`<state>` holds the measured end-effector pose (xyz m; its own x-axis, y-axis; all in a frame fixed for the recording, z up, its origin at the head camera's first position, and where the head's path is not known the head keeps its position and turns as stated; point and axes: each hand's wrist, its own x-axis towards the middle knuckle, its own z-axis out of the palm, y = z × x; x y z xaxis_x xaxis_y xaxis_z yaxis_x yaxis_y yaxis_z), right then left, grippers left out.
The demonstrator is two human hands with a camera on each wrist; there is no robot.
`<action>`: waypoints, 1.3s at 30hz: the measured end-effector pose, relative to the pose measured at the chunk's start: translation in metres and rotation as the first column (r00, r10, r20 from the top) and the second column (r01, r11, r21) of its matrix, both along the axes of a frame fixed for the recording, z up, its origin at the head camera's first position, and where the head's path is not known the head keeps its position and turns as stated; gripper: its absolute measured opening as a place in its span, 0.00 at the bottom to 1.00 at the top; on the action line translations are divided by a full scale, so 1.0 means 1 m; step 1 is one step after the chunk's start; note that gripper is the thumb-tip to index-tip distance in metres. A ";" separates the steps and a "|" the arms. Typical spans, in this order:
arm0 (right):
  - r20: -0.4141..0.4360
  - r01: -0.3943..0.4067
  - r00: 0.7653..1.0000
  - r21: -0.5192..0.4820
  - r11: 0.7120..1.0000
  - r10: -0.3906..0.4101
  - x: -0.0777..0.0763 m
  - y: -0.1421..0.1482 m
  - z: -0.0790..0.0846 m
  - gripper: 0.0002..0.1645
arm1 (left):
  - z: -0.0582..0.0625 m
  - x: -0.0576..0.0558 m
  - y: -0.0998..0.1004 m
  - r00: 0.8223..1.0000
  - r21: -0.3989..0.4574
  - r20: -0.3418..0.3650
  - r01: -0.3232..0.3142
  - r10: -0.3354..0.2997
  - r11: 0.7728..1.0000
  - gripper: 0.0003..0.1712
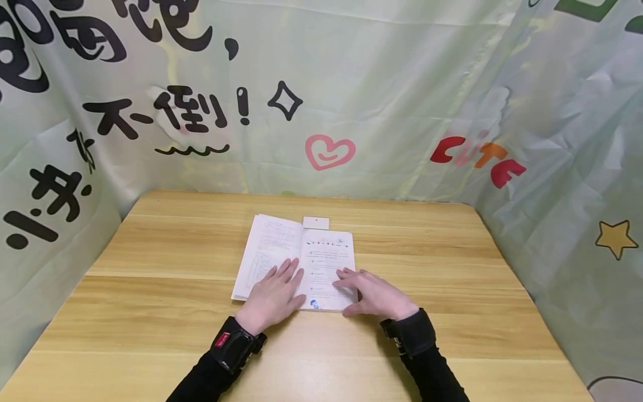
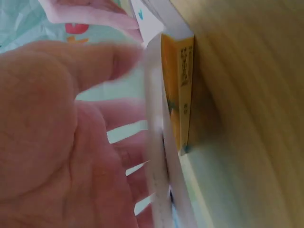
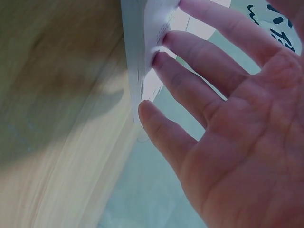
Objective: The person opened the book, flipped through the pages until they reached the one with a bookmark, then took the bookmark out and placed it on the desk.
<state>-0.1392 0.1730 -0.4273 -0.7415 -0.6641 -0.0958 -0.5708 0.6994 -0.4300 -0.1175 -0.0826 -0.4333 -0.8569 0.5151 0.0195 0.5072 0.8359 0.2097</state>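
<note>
A pale printed curtain [image 1: 392, 84] stands beyond both hands, meeting the far edge of a wooden table [image 1: 427, 240]. The table's side edges run well out to the left of the left hand [image 1: 273, 296] and to the right of the right hand [image 1: 384, 295], with wood stretching between. An open book [image 1: 329, 265] lies in front of the person, reaching forward past the fingertips; its near edge passes under both hands. The left hand lies over the lower inner part of the left page, fingers extended, thumb toward the right page. The right hand's fingers are spread, fingertips touching the right page near its outer edge. A white card [image 1: 316, 223] shows at the book's far edge, ahead of both hands.
</note>
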 end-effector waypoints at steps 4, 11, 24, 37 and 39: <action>0.015 0.007 1.000 -0.010 1.000 -0.006 0.000 0.000 0.002 0.33 | 0.001 0.003 0.003 0.999 -0.002 0.031 -0.008 0.008 1.000 0.44; 0.014 0.003 1.000 -0.009 1.000 -0.003 0.001 0.001 0.005 0.21 | 0.001 0.006 0.005 0.999 -0.011 0.020 -0.038 0.038 0.999 0.47; -0.117 -0.049 0.992 -0.102 0.994 0.037 0.000 0.002 0.009 0.06 | -0.003 0.003 0.008 0.998 -0.044 -0.040 -0.049 0.047 0.998 0.45; -0.436 -0.190 0.899 -0.323 0.927 0.032 -0.007 -0.005 0.014 0.10 | -0.001 0.003 0.009 0.996 -0.030 -0.085 -0.041 0.038 0.999 0.36; -0.471 -0.204 0.882 -0.352 0.914 0.016 -0.008 -0.005 0.013 0.10 | -0.001 0.003 0.009 0.995 -0.024 -0.089 -0.040 0.038 0.999 0.35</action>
